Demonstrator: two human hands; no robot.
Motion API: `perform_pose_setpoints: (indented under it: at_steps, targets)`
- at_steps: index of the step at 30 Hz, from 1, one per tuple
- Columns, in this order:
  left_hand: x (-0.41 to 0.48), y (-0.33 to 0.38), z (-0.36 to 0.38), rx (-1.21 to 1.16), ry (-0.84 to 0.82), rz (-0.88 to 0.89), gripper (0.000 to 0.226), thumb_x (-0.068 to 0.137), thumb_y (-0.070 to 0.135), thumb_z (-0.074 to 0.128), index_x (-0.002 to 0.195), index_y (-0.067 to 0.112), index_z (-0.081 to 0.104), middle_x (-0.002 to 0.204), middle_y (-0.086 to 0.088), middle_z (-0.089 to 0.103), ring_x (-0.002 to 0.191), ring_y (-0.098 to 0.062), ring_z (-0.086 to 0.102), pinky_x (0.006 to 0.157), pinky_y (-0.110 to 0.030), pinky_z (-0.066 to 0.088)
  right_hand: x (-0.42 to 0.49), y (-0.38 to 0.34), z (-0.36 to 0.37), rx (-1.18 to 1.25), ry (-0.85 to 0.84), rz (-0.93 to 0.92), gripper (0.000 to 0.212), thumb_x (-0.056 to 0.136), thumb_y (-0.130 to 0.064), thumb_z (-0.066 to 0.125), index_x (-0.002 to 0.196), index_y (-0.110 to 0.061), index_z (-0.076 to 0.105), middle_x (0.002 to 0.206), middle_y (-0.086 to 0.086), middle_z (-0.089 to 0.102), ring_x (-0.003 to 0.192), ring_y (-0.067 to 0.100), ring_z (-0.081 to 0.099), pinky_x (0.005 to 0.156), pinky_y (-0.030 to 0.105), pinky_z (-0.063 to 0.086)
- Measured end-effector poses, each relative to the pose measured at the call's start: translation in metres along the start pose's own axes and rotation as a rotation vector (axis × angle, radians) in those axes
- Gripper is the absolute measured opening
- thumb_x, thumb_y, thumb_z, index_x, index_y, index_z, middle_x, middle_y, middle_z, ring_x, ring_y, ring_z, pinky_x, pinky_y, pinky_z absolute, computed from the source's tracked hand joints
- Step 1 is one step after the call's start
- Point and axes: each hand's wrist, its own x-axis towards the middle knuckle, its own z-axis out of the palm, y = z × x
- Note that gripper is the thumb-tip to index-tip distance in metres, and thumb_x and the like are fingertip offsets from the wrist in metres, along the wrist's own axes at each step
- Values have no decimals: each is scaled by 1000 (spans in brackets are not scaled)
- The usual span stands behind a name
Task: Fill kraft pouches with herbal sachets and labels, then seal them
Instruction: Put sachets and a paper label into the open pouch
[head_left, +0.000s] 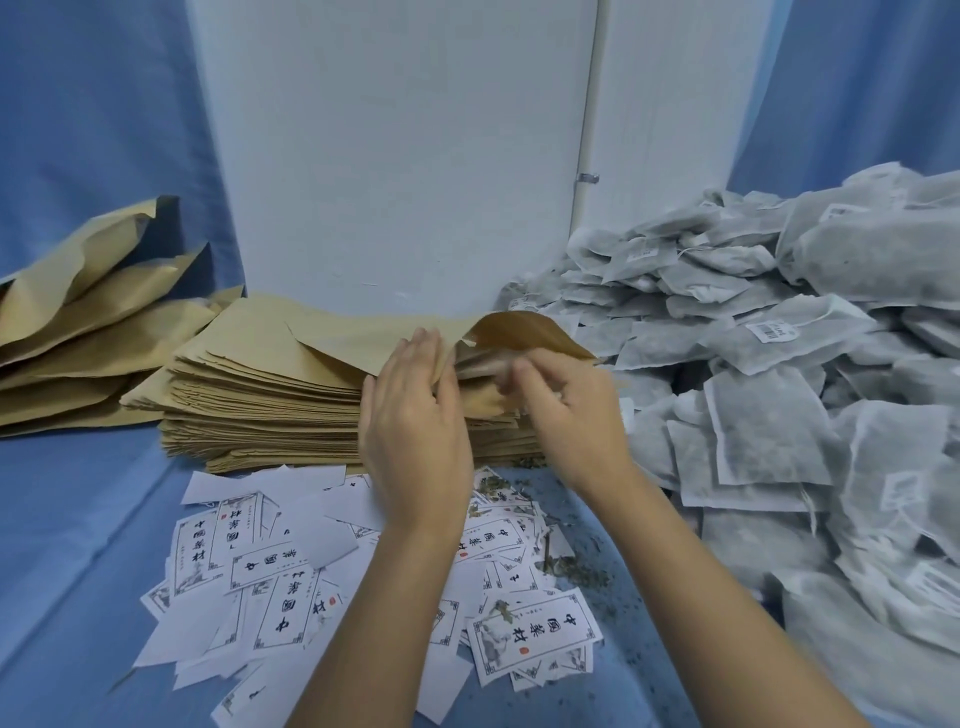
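- Left hand (415, 415): fingers (415, 353) straight, flat against the top kraft pouch (363, 332) on the pouch stack (270, 415), mid tabletop (78, 519).
- Right hand (566, 410): fingertips motion-blurred at the pouch's lifted mouth, grip can't tell.
- Sachet pile (779, 364) on the right, cut off by the frame.
- Labels (291, 571) partly hidden under the forearms.

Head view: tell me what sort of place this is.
Probably a small hand-packing station for herbal goods: a stack of flat brown kraft paper pouches, a heap of white mesh herbal sachets, and loose white printed paper labels on a blue cloth.
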Motion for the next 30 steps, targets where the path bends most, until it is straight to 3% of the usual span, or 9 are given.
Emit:
perform_pose_setpoints:
  at_steps: [4, 6, 8, 10, 18, 21, 25, 28, 30]
  targets:
    - [7, -5, -6, -65, -9, -111, 33, 97, 24, 50, 124, 8, 62, 124, -4, 63, 120, -18, 55, 100, -44, 46, -2, 15, -6, -214, 266, 133, 33, 77, -30, 40, 55, -8, 47, 51, 8, 51, 53, 27, 44, 50, 38, 34]
    - [10, -7, -8, -95, -8, -152, 33, 98, 23, 48, 125, 8, 61, 125, -4, 62, 122, -17, 54, 101, -40, 44, -1, 28, -9, -413, 158, 194, 32, 80, -29, 43, 53, -13, 47, 58, 2, 52, 62, 22, 46, 54, 34, 32]
    - [12, -7, -9, -116, -5, -172, 33, 98, 22, 48, 125, 7, 60, 125, -4, 62, 122, -16, 53, 102, -39, 44, -2, 44, -10, -696, -47, 210, 27, 87, -23, 47, 76, -14, 69, 99, 1, 65, 102, 22, 51, 80, 37, 41]
    - [13, -6, -9, -114, -2, -172, 32, 98, 21, 49, 125, 7, 61, 124, -5, 63, 122, -17, 54, 102, -39, 44, -5, 56, -11, -834, -203, 244, 30, 92, -21, 46, 105, -15, 72, 140, 1, 50, 134, 23, 32, 106, 38, 31]
    - [13, -7, -10, -103, -7, -178, 32, 98, 22, 48, 124, 9, 61, 124, -3, 63, 121, -16, 54, 101, -33, 44, -13, 76, -10, -871, -404, 375, 36, 96, -22, 41, 125, -29, 62, 157, 2, 25, 143, 25, 16, 114, 40, 17]
    - [14, -7, -10, -101, -2, -186, 32, 98, 23, 48, 124, 9, 62, 124, -3, 63, 120, -15, 54, 99, -27, 42, -14, 75, -9, -796, -319, 384, 40, 96, -22, 41, 132, -25, 55, 149, 4, 39, 134, 27, 30, 107, 39, 26]
    - [15, -9, -11, -118, -7, -183, 33, 98, 23, 48, 124, 7, 61, 124, -5, 63, 120, -16, 54, 99, -24, 41, -8, 67, -16, -811, -24, 257, 31, 91, -23, 46, 110, -16, 69, 116, 4, 63, 111, 27, 48, 90, 36, 36]
    - [15, -10, -11, -125, -7, -183, 33, 98, 23, 48, 124, 7, 61, 124, -6, 63, 121, -16, 54, 100, -24, 41, -8, 67, -19, -948, -208, 359, 33, 90, -35, 46, 92, -13, 70, 98, 6, 62, 103, 27, 53, 91, 36, 37]
    - [15, -11, -11, -129, -6, -190, 33, 98, 24, 48, 124, 8, 61, 125, -5, 62, 120, -15, 54, 99, -20, 39, -11, 69, -18, -1005, -376, 432, 38, 87, -44, 51, 100, -13, 70, 111, 5, 59, 111, 25, 50, 103, 41, 32]
